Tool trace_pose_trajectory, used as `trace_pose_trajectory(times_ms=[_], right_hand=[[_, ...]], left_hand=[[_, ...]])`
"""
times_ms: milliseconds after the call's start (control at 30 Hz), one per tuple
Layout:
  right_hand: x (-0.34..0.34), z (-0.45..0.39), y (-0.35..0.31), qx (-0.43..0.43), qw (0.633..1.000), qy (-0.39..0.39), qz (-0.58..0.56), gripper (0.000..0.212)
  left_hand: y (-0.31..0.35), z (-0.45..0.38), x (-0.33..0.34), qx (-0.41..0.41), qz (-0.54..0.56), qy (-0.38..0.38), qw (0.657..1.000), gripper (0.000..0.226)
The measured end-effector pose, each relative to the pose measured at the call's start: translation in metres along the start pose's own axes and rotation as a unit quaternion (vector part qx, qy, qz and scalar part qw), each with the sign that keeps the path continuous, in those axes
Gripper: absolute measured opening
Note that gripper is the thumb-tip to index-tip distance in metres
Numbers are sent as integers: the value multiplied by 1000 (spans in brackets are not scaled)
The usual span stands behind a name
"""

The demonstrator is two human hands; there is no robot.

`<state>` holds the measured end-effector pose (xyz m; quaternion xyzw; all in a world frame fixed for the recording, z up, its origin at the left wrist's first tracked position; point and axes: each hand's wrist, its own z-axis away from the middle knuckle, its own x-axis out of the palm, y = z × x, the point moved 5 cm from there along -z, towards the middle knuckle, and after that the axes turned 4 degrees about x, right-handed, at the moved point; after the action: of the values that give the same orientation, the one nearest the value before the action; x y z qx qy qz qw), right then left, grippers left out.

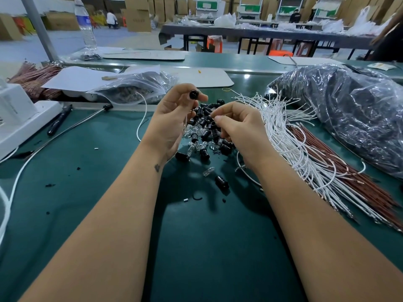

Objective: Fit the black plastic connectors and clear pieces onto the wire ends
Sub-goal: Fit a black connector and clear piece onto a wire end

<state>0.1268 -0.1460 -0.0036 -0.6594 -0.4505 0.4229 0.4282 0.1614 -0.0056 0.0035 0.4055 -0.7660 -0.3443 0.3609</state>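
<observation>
My left hand (172,118) pinches a round black plastic connector (193,94) between thumb and fingertips, raised above the pile. A thin wire seems to hang from that hand. My right hand (237,125) has its fingers curled, and the fingertips pinch a small piece or wire end at the pile's edge; what it is stays too small to tell. Between the hands lies a pile of black connectors (207,118) mixed with clear pieces (193,132). One clear piece (208,171) and one black connector (221,182) lie apart, nearer me. White wires (290,136) fan out beside my right hand.
Brown wires (340,171) lie under the white ones on the green table (98,192). A large dark plastic bag (349,105) sits at right, a clear bag of parts (135,88) behind the left hand. At left are a white device (17,118), a black pen (58,120) and a loose white cable (11,192).
</observation>
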Motion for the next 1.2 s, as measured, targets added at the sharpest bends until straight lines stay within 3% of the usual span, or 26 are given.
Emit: trace_pose_trajectory(times_ms=[733, 833, 967, 1200], right_hand=[[-1, 0, 2, 4, 1000, 1, 11, 20], [-2, -2, 4, 12, 1000, 7, -6, 18], [-8, -6, 8, 36, 996, 23, -76, 12], [-13, -8, 15, 91, 970, 12, -227, 9]], left_hand=[[-4, -3, -3, -10, 5, -8, 1000, 16], [-8, -4, -7, -35, -90, 16, 995, 19], [-18, -4, -13, -71, -254, 29, 964, 16], [-22, -2, -11, -64, -296, 16, 953, 14]])
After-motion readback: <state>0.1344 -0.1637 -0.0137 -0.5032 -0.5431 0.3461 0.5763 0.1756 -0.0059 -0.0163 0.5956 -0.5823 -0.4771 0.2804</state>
